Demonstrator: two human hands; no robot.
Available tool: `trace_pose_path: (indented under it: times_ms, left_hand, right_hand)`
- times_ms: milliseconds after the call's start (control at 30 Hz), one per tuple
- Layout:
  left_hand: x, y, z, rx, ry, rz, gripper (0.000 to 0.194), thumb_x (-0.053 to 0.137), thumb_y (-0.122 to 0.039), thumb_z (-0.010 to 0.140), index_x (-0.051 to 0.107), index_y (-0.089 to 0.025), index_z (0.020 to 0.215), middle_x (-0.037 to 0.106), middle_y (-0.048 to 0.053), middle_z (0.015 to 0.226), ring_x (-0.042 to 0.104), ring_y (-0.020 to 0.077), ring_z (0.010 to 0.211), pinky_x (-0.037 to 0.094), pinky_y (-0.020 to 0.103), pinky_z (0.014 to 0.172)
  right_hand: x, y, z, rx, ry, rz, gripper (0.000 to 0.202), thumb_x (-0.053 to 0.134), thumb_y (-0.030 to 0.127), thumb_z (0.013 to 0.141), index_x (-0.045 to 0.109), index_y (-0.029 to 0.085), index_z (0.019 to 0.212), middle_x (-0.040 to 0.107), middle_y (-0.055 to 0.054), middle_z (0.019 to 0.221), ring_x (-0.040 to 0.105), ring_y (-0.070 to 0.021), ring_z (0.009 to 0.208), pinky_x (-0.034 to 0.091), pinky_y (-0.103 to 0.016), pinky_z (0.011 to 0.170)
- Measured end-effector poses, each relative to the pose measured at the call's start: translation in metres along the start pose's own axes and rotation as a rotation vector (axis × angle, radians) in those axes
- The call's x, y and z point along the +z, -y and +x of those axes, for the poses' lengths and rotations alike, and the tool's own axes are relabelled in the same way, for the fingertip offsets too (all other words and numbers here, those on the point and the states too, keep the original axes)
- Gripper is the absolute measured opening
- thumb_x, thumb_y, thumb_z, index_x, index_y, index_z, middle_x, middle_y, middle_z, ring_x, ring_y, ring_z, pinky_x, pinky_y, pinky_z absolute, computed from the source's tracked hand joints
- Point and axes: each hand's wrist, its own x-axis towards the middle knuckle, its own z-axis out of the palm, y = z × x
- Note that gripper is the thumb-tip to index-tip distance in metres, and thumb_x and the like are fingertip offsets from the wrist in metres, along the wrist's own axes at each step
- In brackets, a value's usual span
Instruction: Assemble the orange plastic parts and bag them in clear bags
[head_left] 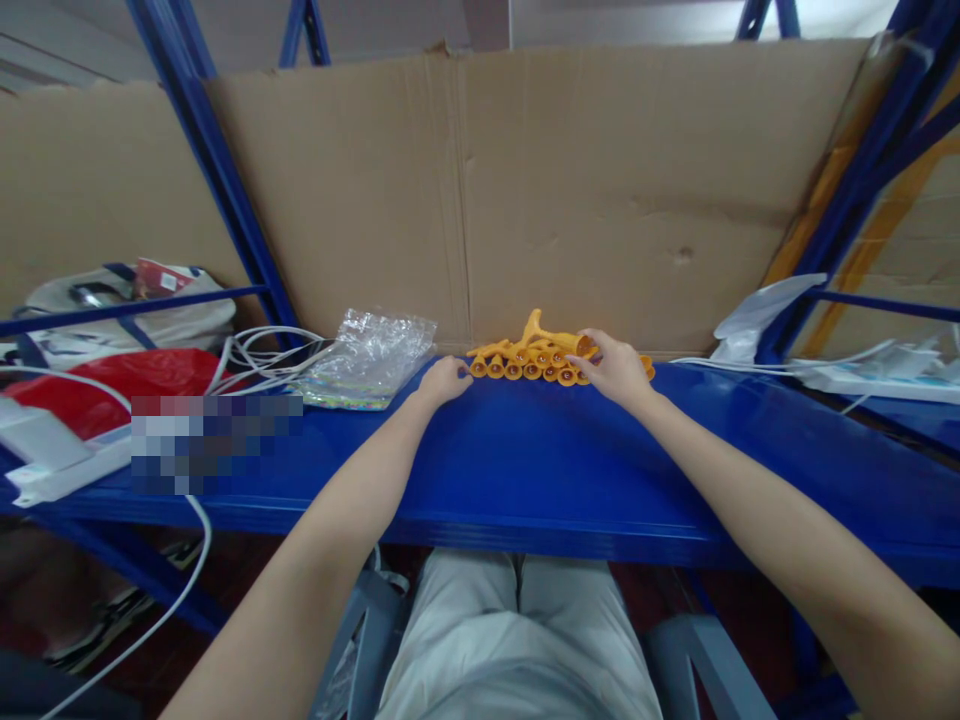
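Several orange cone-shaped pieces lie stacked in rows at the back of the blue shelf, against the cardboard, with their round open ends facing me. My left hand is at the left end of the rows, its fingers curled next to the end piece; whether it grips that piece is too small to tell. On the right, my right hand has its thumb and fingers closed around the round end of an orange piece that lies on top, its narrower branched end pointing up and left.
A clear plastic bag lies left of the orange pieces, beside white cables. Farther left are a red bag and a white power strip. White plastic stands by the right post. Cardboard closes the back.
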Motion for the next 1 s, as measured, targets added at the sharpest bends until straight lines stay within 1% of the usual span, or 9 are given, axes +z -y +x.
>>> trace_pose_path:
  times_ms: [100,167,267,433,533,700,800,900,1000]
  left_hand:
    - [0.004,0.007,0.002,-0.048,-0.043,0.006,0.027,0.057,-0.026,0.079,0.077,-0.022,0.096,0.074,0.008,0.103,0.068,0.0241,0.099,0.053,0.03,0.089]
    - [0.005,0.008,0.002,-0.092,-0.064,0.023,0.028,0.057,-0.027,0.08,0.077,-0.021,0.098,0.072,0.01,0.109,0.066,0.0255,0.103,0.052,0.033,0.091]
    - [0.005,0.008,0.0,-0.145,-0.068,0.042,0.029,0.057,-0.028,0.079,0.076,-0.022,0.101,0.07,0.01,0.113,0.064,0.0269,0.108,0.051,0.036,0.094]
    - [0.003,0.006,-0.001,-0.159,-0.04,0.046,0.029,0.056,-0.03,0.08,0.076,-0.023,0.101,0.07,0.009,0.113,0.063,0.0266,0.108,0.051,0.035,0.093]
    - [0.002,0.005,-0.002,-0.164,-0.028,0.041,0.03,0.056,-0.03,0.081,0.075,-0.023,0.102,0.07,0.01,0.114,0.063,0.0273,0.109,0.051,0.036,0.093]
    - [0.002,0.005,-0.001,-0.164,-0.023,0.049,0.029,0.056,-0.031,0.081,0.075,-0.023,0.102,0.07,0.01,0.114,0.063,0.0278,0.109,0.051,0.036,0.092]
    - [0.002,0.005,-0.001,-0.15,-0.011,0.051,0.03,0.056,-0.031,0.081,0.075,-0.024,0.103,0.07,0.009,0.114,0.064,0.0268,0.108,0.051,0.035,0.092]
    - [0.002,0.004,-0.001,-0.153,0.041,0.043,0.033,0.054,-0.031,0.082,0.074,-0.022,0.107,0.069,0.01,0.117,0.062,0.0279,0.111,0.05,0.037,0.094]
    - [0.0,0.001,-0.003,-0.176,0.073,0.047,0.036,0.055,-0.032,0.082,0.071,-0.02,0.112,0.064,0.013,0.126,0.056,0.0322,0.121,0.048,0.042,0.098]
  right_hand:
    - [-0.006,0.006,0.012,0.003,-0.069,-0.043,0.045,0.058,0.044,0.089,0.061,0.016,0.123,0.074,-0.013,0.1,0.071,-0.0288,0.085,0.051,-0.039,0.08]
    - [-0.008,0.009,0.023,0.016,-0.081,-0.08,0.045,0.056,0.046,0.09,0.061,0.016,0.122,0.074,-0.014,0.1,0.07,-0.0299,0.087,0.05,-0.039,0.079]
    - [-0.004,0.015,0.041,0.054,-0.051,-0.162,0.047,0.052,0.05,0.091,0.063,0.015,0.119,0.074,-0.015,0.098,0.069,-0.0308,0.089,0.049,-0.04,0.078]
    - [0.013,0.028,0.059,0.123,0.052,-0.322,0.048,0.046,0.05,0.094,0.066,0.011,0.112,0.073,-0.02,0.098,0.068,-0.0316,0.093,0.044,-0.042,0.084]
    - [0.025,0.039,0.057,0.144,0.149,-0.395,0.05,0.043,0.049,0.096,0.067,0.008,0.111,0.073,-0.022,0.101,0.068,-0.0322,0.099,0.04,-0.043,0.089]
    - [0.042,0.056,0.049,0.061,0.312,-0.44,0.053,0.039,0.048,0.098,0.072,0.008,0.108,0.073,-0.023,0.101,0.068,-0.031,0.101,0.034,-0.046,0.095]
    - [0.047,0.06,0.047,0.108,0.334,-0.438,0.055,0.038,0.05,0.098,0.072,0.008,0.108,0.072,-0.023,0.103,0.067,-0.032,0.103,0.033,-0.048,0.095]
    - [0.047,0.058,0.046,0.132,0.347,-0.438,0.055,0.038,0.049,0.098,0.071,0.007,0.109,0.072,-0.024,0.105,0.066,-0.0332,0.106,0.034,-0.049,0.096]
    - [0.047,0.053,0.043,0.123,0.302,-0.414,0.053,0.042,0.047,0.097,0.064,0.004,0.119,0.07,-0.026,0.108,0.064,-0.0348,0.109,0.035,-0.052,0.097]
